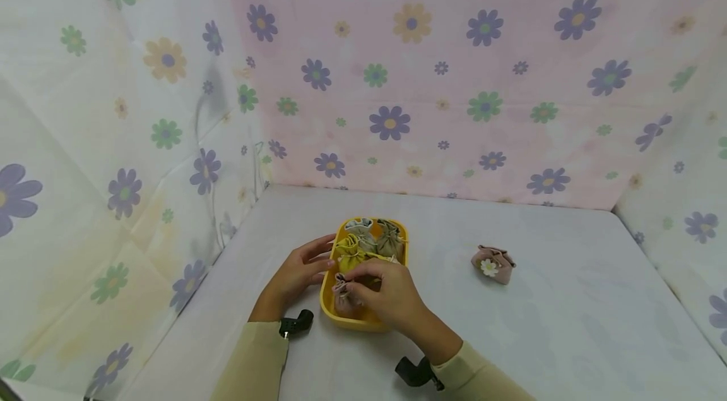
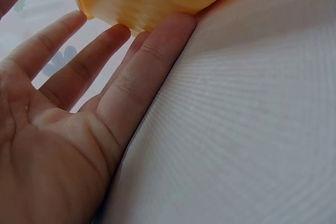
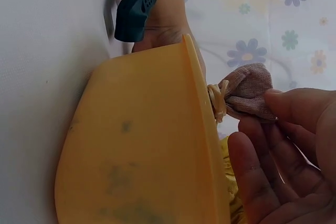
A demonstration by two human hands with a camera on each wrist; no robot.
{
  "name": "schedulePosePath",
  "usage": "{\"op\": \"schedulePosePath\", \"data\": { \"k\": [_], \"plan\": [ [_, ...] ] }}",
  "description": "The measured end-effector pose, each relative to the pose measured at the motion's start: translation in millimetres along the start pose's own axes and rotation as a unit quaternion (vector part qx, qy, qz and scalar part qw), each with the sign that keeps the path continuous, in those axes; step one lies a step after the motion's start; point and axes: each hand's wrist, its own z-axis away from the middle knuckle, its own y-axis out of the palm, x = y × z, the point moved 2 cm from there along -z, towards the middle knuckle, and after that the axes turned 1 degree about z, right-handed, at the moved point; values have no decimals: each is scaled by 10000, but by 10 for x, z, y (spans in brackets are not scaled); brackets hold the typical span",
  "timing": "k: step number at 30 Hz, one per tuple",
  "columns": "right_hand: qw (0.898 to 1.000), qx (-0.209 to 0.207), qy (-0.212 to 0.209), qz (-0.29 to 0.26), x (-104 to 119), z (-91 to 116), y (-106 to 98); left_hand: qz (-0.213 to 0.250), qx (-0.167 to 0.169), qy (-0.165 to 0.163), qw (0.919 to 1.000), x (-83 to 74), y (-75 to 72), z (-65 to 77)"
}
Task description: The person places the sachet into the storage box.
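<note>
A yellow plastic bin (image 1: 353, 324) stands on the table with several small drawstring pouches inside. My right hand (image 1: 392, 295) reaches over its near end and pinches the gathered top of a mauve pouch (image 3: 249, 90) between thumb and fingertips; a pale cord ties the neck of that pouch, and its body is down in the bin. My left hand (image 1: 299, 271) lies along the bin's left side, fingers extended, fingertips against the outer wall in the left wrist view. Behind the right hand sit a yellow pouch (image 1: 349, 256), a grey one (image 1: 363, 235) and an olive one (image 1: 389, 240).
To the right of the bin, a dusty-pink pouch (image 1: 494, 264) with a white flower lies on the white table (image 1: 568, 300). Flower-patterned cloth (image 1: 437, 91) walls the table at the back and sides. Black wrist cameras (image 1: 413, 372) sit at both wrists.
</note>
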Motion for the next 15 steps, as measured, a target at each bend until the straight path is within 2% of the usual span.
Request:
{"op": "schedulePosePath", "data": {
  "k": [5,15],
  "plan": [
    [9992,-70,-116,364,1,7,-41,114,119,102,9998,15,10,-20],
    [9983,-282,-269,426,24,14,-216,3,15,46,10000,7,-19,5]
  ]
}}
